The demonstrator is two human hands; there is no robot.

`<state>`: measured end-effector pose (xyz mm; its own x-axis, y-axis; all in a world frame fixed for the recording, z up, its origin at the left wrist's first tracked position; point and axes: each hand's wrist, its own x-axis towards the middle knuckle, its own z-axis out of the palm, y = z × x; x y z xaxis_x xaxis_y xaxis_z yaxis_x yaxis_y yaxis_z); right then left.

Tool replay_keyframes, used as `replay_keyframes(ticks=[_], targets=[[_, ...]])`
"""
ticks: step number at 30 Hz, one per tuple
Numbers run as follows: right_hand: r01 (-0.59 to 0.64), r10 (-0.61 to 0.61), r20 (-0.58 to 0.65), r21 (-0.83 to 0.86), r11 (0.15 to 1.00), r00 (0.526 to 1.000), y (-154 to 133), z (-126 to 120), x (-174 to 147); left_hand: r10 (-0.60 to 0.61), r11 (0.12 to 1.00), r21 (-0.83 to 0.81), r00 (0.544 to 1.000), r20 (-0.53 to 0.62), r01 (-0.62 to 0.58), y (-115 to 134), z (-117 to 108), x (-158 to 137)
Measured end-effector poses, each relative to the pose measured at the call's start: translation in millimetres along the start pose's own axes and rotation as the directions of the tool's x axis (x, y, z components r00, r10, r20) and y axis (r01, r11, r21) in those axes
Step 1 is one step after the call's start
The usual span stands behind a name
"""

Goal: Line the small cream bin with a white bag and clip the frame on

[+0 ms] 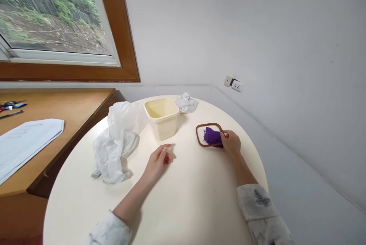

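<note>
1 brown hoop (208, 145): squared with rounded corners, near the right side of the round table (188, 207), its right end in the person's grip.
Purple cloth (212, 136): seen across the hoop's opening, its left edge frayed, a bit of purple showing past the lower right rim.
Right hand (231, 142): closed over the hoop's right end, pinching hoop and cloth together; the far fingertips are hidden from me.
Left hand (157, 161): fingers loosely curled, narrow gap at the thumb, just in front of the tub; whether it touches the tabletop, I cannot tell.
Cream tub (164, 128): upright, left of the hoop and well apart from it.
White plastic bag (117, 149): crumpled in a heap left of the tub, its upper part close against it.
Grey-white bundle (186, 104): right behind the tub, near the table's far edge.
2 sleeves (254, 201): pale, the right marked with a dark motif.
Wooden desk (82, 100): left of the table, bearing white papers (31, 142).
Wall (214, 27): pale, with 2 plates (237, 85) side by side.
Window (51, 20): greenery, bare earth and a fence outside.
</note>
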<state>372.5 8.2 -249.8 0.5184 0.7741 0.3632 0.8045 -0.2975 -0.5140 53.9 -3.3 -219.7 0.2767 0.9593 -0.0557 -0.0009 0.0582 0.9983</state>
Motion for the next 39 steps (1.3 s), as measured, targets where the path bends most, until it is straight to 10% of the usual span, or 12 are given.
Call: replay_keyframes(ticks=[17, 25, 32, 39], targets=[[-0.143, 0.156, 0.118, -0.107, 0.984, 0.981, 15, -2, 4, 0.012, 0.998, 0.056, 1.0, 0.018, -0.013, -5, -2, 3], [-0.038, 0.051, 0.083, -0.16, 0.986, 0.995, 11, 0, 2, 0.024, 0.998, 0.06, 0.999, 0.023, -0.025, -6, -3, 3], [0.315, -0.292, 0.205, -0.086, 0.945, 0.934, -23, 9, -17, 0.019, 0.998, 0.067, 0.999, 0.025, -0.021, -7, -3, 3], [0.247, -0.146, 0.393, -0.221, 0.944, 0.908, -24, 21, -20, 0.032, 0.995, 0.092, 0.999, 0.013, -0.033, -7, -2, 1]])
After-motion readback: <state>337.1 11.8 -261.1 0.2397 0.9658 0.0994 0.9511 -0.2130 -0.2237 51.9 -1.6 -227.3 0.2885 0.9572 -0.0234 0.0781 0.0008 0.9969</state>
